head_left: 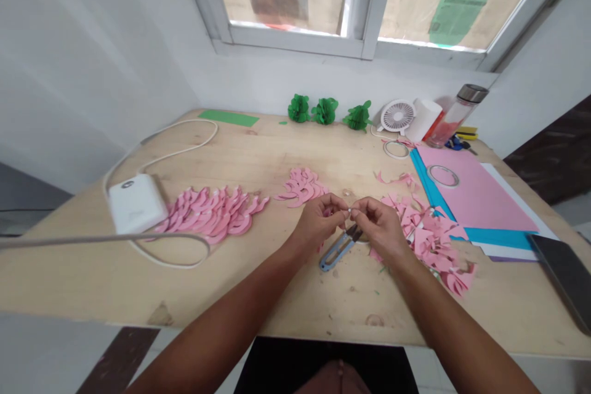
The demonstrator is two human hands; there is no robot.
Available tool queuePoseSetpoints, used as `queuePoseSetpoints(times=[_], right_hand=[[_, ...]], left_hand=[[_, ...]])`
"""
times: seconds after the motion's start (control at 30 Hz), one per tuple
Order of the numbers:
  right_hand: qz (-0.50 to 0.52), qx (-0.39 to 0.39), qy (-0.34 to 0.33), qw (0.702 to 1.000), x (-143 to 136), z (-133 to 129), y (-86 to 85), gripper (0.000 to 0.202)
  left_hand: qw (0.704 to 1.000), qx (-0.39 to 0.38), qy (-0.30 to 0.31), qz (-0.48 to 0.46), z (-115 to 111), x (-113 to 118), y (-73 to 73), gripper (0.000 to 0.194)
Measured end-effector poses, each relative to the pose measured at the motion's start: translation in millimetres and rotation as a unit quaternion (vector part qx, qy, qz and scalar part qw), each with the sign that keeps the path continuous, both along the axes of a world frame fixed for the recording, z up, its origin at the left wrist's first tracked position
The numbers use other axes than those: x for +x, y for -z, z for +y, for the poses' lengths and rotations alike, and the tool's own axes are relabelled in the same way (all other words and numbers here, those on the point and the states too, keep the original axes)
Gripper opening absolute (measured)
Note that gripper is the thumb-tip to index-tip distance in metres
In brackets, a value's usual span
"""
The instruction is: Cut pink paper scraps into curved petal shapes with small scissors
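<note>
Over the middle of the wooden table (pixel 231 286), my left hand (pixel 319 221) and my right hand (pixel 381 225) meet fingertip to fingertip. Both pinch at a tiny white bit (pixel 349 211) between them; its kind is too small to tell. A trace of pink shows within my left fingers. Just below the hands lie blue thread snips (pixel 333 253), their dark blades pointing toward my right hand. Curved pink paper strips (pixel 300 186) lie in a small pile beyond my left hand. Pink paper scraps (pixel 431 237) are heaped beside my right hand.
At left, a larger row of pink strips (pixel 221 212) adjoins a white power bank (pixel 137 203) with a cable. Green paper flowers (pixel 324 111), a small fan (pixel 398 116) and a bottle (pixel 457 116) stand behind. Coloured sheets (pixel 489 197) and a phone (pixel 563 280) are right.
</note>
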State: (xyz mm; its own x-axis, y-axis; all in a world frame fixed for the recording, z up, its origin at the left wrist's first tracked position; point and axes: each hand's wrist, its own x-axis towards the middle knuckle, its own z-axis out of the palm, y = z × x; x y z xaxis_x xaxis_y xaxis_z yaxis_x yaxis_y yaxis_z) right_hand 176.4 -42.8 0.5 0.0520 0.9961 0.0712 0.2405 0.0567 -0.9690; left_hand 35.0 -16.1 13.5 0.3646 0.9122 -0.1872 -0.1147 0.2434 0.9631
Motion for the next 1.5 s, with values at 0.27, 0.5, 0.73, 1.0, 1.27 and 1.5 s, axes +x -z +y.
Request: queuePoseSetpoints(times=[0.27, 0.5, 0.73, 1.0, 1.27, 1.5], right_hand=[[-0.003, 0.001, -0.006, 1.000, 0.4, 0.0, 0.2, 0.019], [-0.003, -0.001, -0.009, 1.000, 0.3, -0.1, 0.4, 0.017], [-0.012, 0.005, -0.014, 1.000, 0.3, 0.2, 1.3, 0.017], [-0.009, 0.000, -0.017, 1.000, 1.1, 0.7, 3.9, 0.018], [-0.009, -0.005, -0.027, 1.000, 1.2, 1.5, 7.3, 0.015], [-0.006, -0.007, -0.029, 1.000, 1.7, 1.4, 7.7, 0.016]], left_hand=[[0.999, 0.032, -0.011, -0.001, -1.3, -0.3, -0.7, 0.016], [0.999, 0.048, -0.004, -0.002, -1.6, -0.4, 1.1, 0.014], [1.000, 0.027, 0.000, -0.003, -0.7, 0.2, 0.4, 0.012], [1.000, 0.012, -0.002, -0.004, -0.9, 1.0, -0.7, 0.013], [1.000, 0.013, 0.007, -0.013, -0.5, -0.1, 0.3, 0.008], [0.999, 0.014, 0.016, -0.029, -0.3, 0.0, 2.4, 0.007]])
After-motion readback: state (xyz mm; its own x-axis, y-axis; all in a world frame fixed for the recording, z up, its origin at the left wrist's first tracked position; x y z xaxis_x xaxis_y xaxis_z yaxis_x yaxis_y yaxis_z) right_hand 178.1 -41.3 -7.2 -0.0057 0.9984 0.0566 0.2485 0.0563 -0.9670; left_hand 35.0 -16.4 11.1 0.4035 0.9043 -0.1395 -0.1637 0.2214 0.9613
